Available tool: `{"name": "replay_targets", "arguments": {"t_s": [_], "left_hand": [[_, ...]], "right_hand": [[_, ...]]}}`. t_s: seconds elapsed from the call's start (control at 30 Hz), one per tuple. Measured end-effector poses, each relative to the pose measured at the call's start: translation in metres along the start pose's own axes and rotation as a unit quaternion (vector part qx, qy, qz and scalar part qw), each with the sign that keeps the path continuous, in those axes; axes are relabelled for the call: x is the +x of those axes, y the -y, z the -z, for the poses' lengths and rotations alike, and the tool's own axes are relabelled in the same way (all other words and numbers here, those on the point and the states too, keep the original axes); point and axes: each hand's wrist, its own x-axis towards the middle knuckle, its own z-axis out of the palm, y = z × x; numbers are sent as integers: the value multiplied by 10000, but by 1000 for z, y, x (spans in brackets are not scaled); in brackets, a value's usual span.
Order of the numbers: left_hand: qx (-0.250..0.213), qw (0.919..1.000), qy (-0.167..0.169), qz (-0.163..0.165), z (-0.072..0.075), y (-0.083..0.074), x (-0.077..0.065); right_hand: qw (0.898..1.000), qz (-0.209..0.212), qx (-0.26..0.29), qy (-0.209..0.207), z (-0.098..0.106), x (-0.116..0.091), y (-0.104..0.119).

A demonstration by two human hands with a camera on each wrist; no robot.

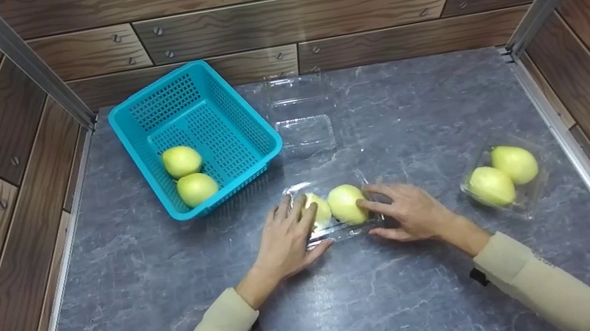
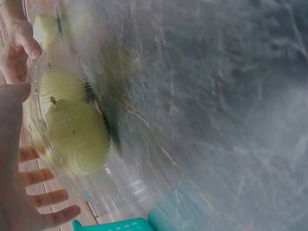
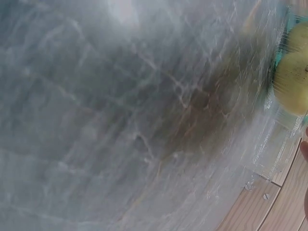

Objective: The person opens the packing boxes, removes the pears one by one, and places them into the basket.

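Note:
Two yellow-green pears sit side by side in a clear plastic container at the middle of the table. Against its left side lies my left hand, fingers extended over the left pear. My right hand is at the right side, with fingertips at the container's edge by the right pear. In the left wrist view, the left hand has spread fingers beside the container. The right wrist view catches only a pear and some fingers at its right edge. Whether the lid is fastened cannot be made out.
A teal basket at the back left holds two pears. Beside it lies another clear container, opened out, with no fruit. At the right is a clear container with two more pears. Wood-patterned walls enclose the table.

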Motion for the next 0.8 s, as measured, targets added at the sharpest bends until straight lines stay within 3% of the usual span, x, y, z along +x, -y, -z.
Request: {"name": "replay_targets", "arguments": {"t_s": [0.8], "left_hand": [[-398, 9948, 929, -157, 9, 22, 12]], "right_hand": [[9984, 165, -245, -488, -8, 4, 25]]}}
